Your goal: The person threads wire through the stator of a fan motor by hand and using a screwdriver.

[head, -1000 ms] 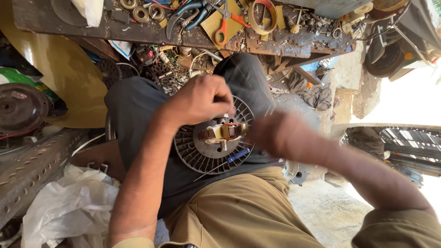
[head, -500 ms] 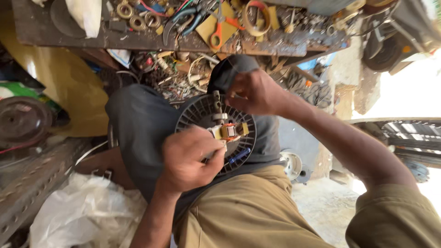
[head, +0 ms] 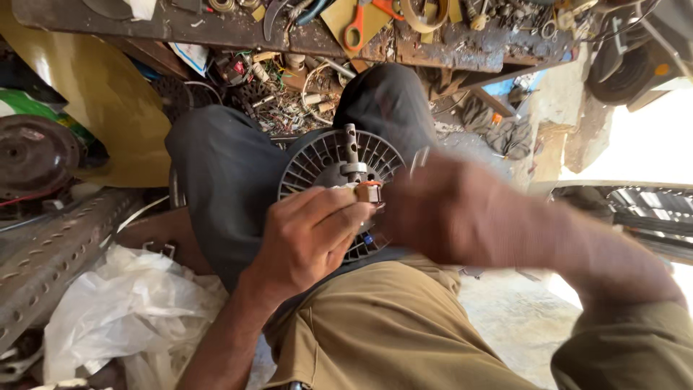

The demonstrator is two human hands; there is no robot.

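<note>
A round grey finned motor housing (head: pixel 315 160) rests on my lap against dark trousers, its metal shaft (head: pixel 351 146) pointing up. My left hand (head: pixel 310 235) grips the front of the housing, fingers curled around a small orange and copper part (head: pixel 370 192) at its centre. My right hand (head: pixel 451 209) is just right of the housing and heavily blurred by motion. Whether it holds anything cannot be made out.
A cluttered workbench (head: pixel 216 32) with orange-handled pliers (head: pixel 355 29) and loose wires (head: pixel 289 105) runs along the top. At left lie a white plastic bag (head: pixel 123 310), a perforated metal rail (head: pixel 50 253), a dark disc (head: pixel 29 155) and a yellow panel (head: pixel 108 108).
My left hand dropped from the top of the housing to its front and stays gripping. My right hand reached the shaft, then swung down to the right, now blurred.
</note>
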